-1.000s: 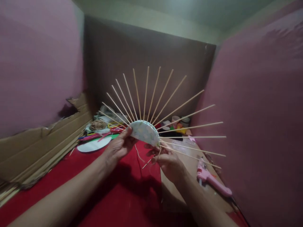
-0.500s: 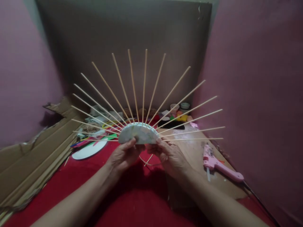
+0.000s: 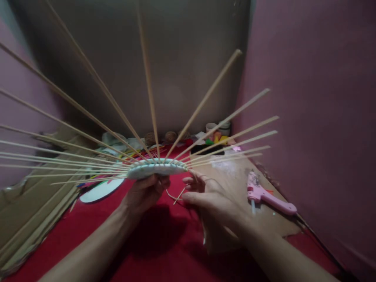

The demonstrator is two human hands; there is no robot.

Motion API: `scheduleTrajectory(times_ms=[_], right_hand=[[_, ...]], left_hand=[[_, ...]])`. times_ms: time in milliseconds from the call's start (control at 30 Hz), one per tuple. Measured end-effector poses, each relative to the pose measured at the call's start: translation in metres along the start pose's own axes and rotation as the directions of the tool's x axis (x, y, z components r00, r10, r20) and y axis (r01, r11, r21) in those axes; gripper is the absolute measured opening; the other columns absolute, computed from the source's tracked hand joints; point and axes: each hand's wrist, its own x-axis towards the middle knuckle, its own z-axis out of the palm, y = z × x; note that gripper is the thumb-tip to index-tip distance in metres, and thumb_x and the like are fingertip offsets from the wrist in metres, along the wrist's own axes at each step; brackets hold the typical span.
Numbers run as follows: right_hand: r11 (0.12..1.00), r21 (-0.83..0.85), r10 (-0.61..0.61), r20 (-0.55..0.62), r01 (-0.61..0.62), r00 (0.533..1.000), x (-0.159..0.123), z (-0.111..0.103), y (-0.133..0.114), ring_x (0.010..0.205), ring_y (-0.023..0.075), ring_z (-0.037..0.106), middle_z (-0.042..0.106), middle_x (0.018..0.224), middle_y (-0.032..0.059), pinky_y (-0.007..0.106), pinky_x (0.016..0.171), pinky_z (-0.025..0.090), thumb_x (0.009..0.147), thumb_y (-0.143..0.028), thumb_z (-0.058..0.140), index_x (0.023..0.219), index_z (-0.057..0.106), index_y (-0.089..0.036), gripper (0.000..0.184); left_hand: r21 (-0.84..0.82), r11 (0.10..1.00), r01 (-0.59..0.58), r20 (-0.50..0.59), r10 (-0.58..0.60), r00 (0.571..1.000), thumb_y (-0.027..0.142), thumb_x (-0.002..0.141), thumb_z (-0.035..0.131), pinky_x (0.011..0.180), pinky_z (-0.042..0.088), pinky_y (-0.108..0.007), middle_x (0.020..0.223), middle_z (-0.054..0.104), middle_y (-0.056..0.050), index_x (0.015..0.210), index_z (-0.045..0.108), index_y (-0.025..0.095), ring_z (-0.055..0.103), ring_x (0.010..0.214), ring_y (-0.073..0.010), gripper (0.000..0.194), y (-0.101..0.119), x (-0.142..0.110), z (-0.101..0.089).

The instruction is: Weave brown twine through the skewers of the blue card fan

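A half-round pale board [image 3: 157,169] has several thin wooden sticks [image 3: 150,90] fanning out from its curved edge. My left hand [image 3: 143,192] is closed on its lower side, fingers partly hidden beneath. The board tilts so that its edge faces me, and the left sticks reach out of the frame. Just right of the board, my right hand [image 3: 208,192] is apart from it, with thumb and fingers spread. Between the hands, a thin tan strand [image 3: 170,196] crosses a short stick piece above the red cloth; whether the right hand touches it I cannot tell.
A pink glue gun [image 3: 268,197] lies on a brown board [image 3: 235,172] at right. Folded cardboard [image 3: 35,215] leans at left beside a white oval piece [image 3: 101,190]. Brown balls of twine [image 3: 170,136], a cup and coloured scraps stand along the back. Red cloth [image 3: 164,250] covers the surface.
My right hand has let go of the board and opened beside it. The board has tilted from face-on to nearly edge-on, and its sticks now swing toward me and to the left.
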Motion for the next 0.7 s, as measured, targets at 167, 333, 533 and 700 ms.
scheduleTrajectory(times_ms=[167, 333, 533, 700], right_hand=[[0.598, -0.799, -0.318, -0.175, 0.054, 0.932, -0.034, -0.065, 0.012, 0.121, 0.0274, 0.044, 0.051, 0.127, 0.0155, 0.048, 0.105, 0.031, 0.074, -0.016, 0.047, 0.124, 0.05, -0.013, 0.049], [0.079, -0.985, -0.505, -0.174, -0.156, 0.845, -0.069, -0.128, 0.024, 0.116, 0.0333, 0.043, 0.05, 0.126, 0.0199, 0.051, 0.096, 0.038, 0.075, -0.016, 0.04, 0.131, 0.042, -0.005, 0.057], [-0.156, -0.919, -0.379, -0.284, -0.363, 0.881, -0.073, -0.142, 0.03, 0.085, 0.0311, 0.055, 0.063, 0.103, 0.016, 0.046, 0.071, 0.046, 0.074, -0.013, 0.042, 0.138, 0.034, -0.014, 0.064], [-0.088, -0.931, -0.475, -0.274, -0.355, 0.837, -0.074, -0.141, 0.034, 0.083, 0.032, 0.053, 0.061, 0.092, 0.0176, 0.046, 0.072, 0.046, 0.076, -0.021, 0.042, 0.128, 0.046, -0.006, 0.055]], left_hand=[[-0.055, 0.996, -0.075, -0.103, 0.069, 0.992, 0.001, 0.054, 0.071, 0.049, 0.052, -0.023, 0.068, 0.066, -0.002, 0.069, 0.063, 0.016, 0.058, 0.056, -0.013, 0.023, 0.003, 0.002, -0.003], [-0.019, 0.996, -0.088, -0.111, 0.085, 0.99, -0.003, 0.059, 0.06, 0.052, 0.054, -0.027, 0.069, 0.066, -0.004, 0.071, 0.063, 0.016, 0.059, 0.058, -0.0154, 0.022, 0.001, 0.004, -0.005], [-0.036, 0.997, -0.065, -0.1, 0.061, 0.993, -0.003, 0.058, 0.062, 0.055, 0.054, -0.028, 0.068, 0.067, -0.005, 0.07, 0.064, 0.013, 0.06, 0.058, -0.0156, 0.02, -0.002, 0.001, -0.007], [-0.062, 0.997, -0.046, -0.116, 0.038, 0.993, -0.001, 0.055, 0.068, 0.056, 0.053, -0.028, 0.066, 0.067, -0.005, 0.068, 0.064, 0.011, 0.06, 0.058, -0.015, 0.018, -0.004, 0.002, -0.01]])
